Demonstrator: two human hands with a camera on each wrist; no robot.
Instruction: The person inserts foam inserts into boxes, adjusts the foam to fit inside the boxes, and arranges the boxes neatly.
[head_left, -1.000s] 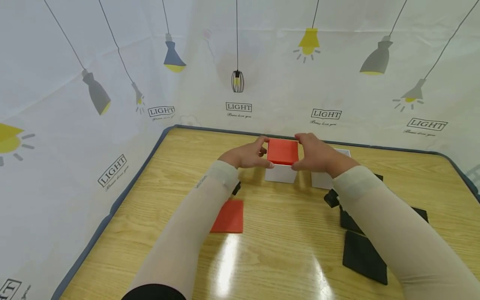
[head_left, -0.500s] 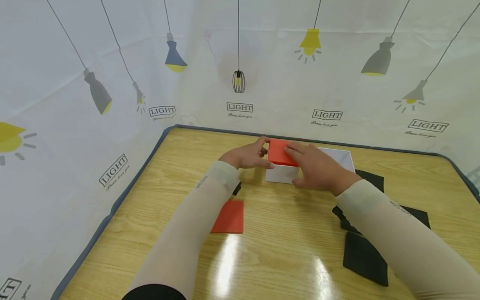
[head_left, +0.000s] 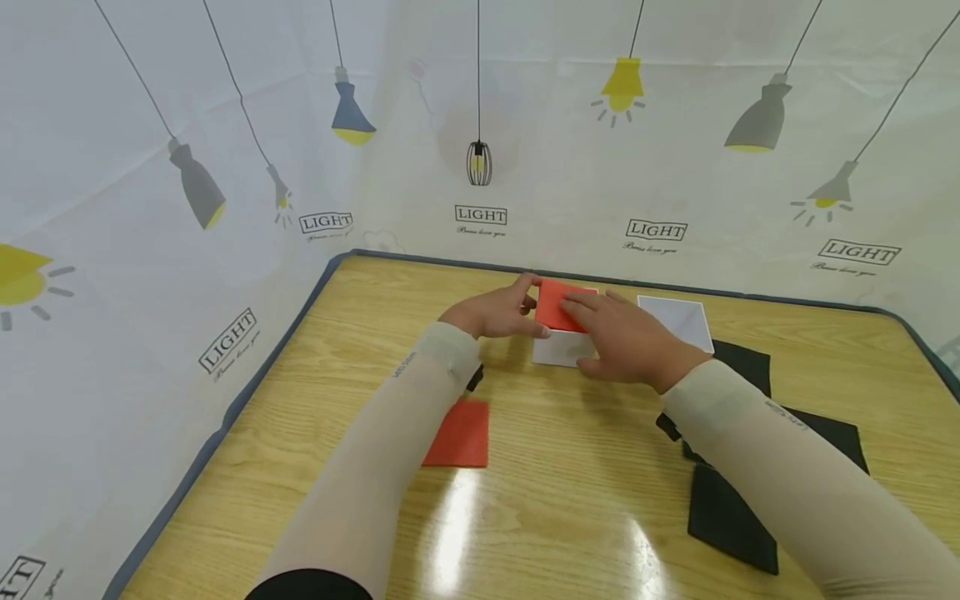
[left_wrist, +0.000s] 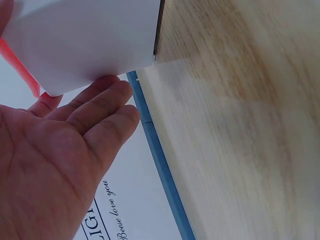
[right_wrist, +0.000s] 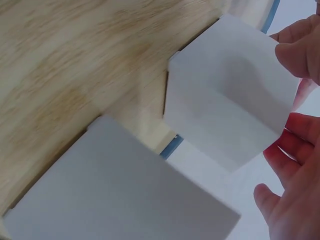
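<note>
In the head view a white box [head_left: 558,350] stands near the table's back edge, with a red square sheet [head_left: 552,307] over its top. My left hand [head_left: 497,311] grips the box along its left side, thumb at the front corner and index finger at the back. My right hand [head_left: 626,337] lies over the right part of the red sheet, fingers extended and pressing on it, hiding that part. In the left wrist view the fingers [left_wrist: 102,102] of my left hand touch the white box wall. In the right wrist view, fingertips [right_wrist: 280,155] glow red beside the box's top edge.
A second white box [head_left: 678,315], open at the top, stands to the right. Several black sheets [head_left: 731,517] lie at the right, partly under my sleeve. Another red sheet [head_left: 461,437] lies in front at the left. A printed cloth wall [head_left: 555,167] rises behind the table.
My right hand has moved from the box's right side onto its red top, fingers reaching inward. A bit of white rim shows at the sheet's back right. The left hand stays put.
</note>
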